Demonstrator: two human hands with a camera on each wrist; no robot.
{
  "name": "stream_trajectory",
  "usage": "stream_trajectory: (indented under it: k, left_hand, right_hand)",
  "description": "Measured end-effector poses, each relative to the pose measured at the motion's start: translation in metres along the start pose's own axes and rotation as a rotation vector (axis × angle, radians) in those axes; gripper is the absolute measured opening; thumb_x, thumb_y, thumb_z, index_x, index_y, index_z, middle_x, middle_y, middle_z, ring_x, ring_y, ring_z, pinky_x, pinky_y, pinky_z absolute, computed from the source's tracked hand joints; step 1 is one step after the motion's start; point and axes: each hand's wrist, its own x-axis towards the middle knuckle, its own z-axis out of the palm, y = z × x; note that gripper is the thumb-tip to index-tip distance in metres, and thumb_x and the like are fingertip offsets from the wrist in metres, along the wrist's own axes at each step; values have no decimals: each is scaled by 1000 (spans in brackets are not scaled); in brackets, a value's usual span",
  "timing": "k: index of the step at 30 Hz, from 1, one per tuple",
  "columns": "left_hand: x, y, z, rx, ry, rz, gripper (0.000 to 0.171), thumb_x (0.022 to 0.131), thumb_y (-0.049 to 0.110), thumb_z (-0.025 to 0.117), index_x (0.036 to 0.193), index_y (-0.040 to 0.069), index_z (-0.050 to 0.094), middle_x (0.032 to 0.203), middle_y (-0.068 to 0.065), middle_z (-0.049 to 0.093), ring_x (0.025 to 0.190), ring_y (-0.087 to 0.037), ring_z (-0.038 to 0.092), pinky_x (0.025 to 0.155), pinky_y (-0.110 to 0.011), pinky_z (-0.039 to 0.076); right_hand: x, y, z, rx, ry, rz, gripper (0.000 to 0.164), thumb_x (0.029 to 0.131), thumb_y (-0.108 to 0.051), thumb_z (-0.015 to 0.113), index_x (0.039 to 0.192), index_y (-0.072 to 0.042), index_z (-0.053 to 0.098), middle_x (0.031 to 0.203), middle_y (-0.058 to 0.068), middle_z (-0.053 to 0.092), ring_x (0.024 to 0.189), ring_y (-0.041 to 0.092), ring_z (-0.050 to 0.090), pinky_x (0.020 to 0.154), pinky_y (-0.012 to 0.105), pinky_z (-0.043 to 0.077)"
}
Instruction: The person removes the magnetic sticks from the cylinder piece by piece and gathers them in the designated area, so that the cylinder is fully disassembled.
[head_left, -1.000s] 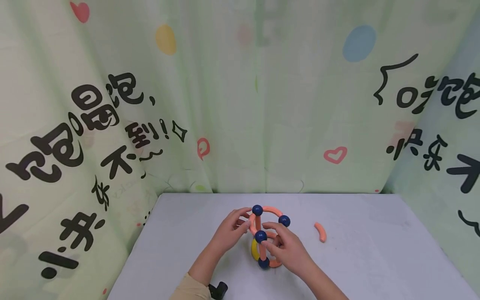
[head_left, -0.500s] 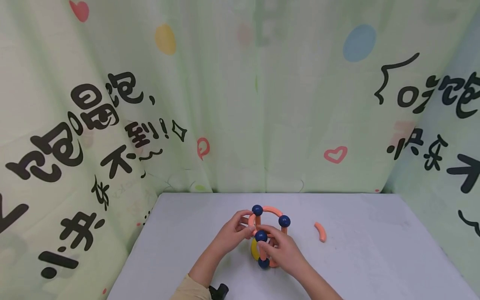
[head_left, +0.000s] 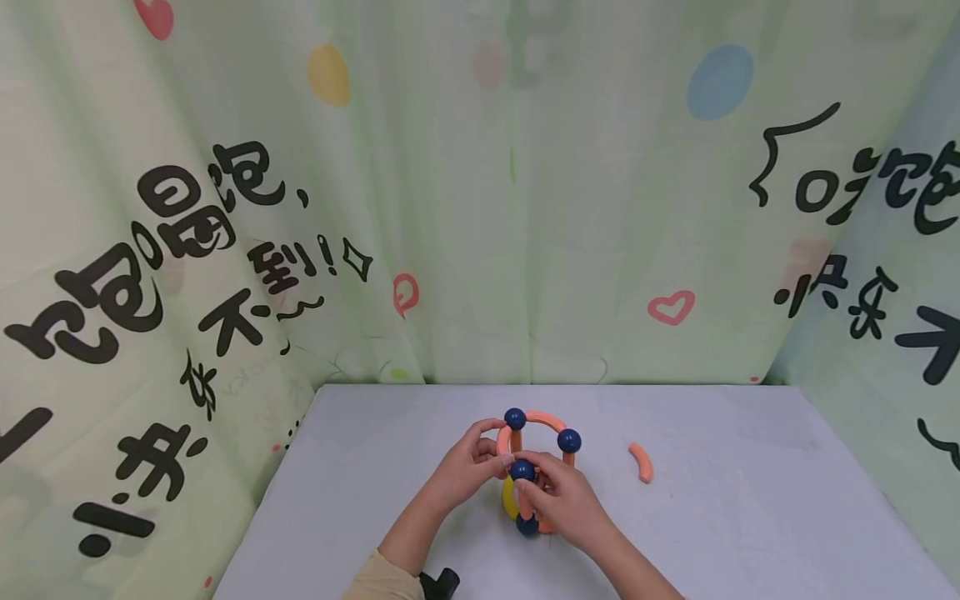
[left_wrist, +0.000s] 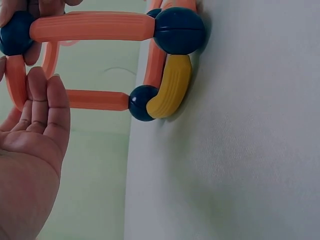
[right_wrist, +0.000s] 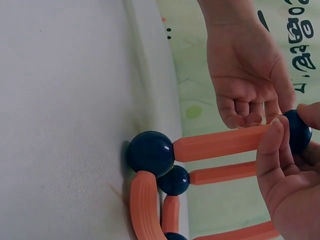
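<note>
An upright frame of a ball-and-stick building toy stands on the table, made of dark blue balls and orange sticks. Its lower ring includes one yellow curved stick; straight orange sticks rise to an upper ring. At the near upper corner, my right hand pinches a blue ball between thumb and fingers. My left hand holds the curved orange stick on the upper ring's left side, its thumb close to that same ball. Part of the lower ring is hidden behind my right hand.
A loose curved orange stick lies on the white table to the right of the frame. Near the front edge, beside the left sleeve, is a black object. A printed curtain hangs behind the table.
My right hand has shifted slightly left, closing its fingers around the near upper ball. My left thumb has come in toward that ball. The frame has stayed in place.
</note>
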Motion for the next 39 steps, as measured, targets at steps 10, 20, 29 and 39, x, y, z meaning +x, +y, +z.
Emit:
stream_trajectory:
  k: [10,20,29,39]
  left_hand:
    - [0,2,1,-31,2,-5,60,90,43,71,142,30,44,100,-2,68,87,-18,67,92,-39,55]
    - [-1,3,1,-53,-2,6,59,89,41,72,141,31,45,100,-4,66,89,-19,66,91,-40,55]
    - [-2,1,1,4,19,0,62,88,39,74,142,33,43,99,-3,62,85,-20,63,82,-35,53]
    - [2,-6,2,79,42,20,67,88,36,75,145,30,41,102,3,63,85,-16,62,79,-29,51]
  right_hand:
    - [2,0,1,-8,8,-15,33,96,-28,65,128,-19,63,114,5,66,82,17,58,69,21,53]
    - [0,0,1,46,6,-1,34,96,-26,65,129,-18,62,117,6,66,75,14,58,63,23,53]
    - [-2,3,1,68,10,-1,38,95,-30,66,131,-17,61,119,5,67,81,14,57,64,23,52]
    - [-6,6,-1,70,-3,3,42,96,-29,66,134,-14,59,118,5,68,83,14,59,68,22,53]
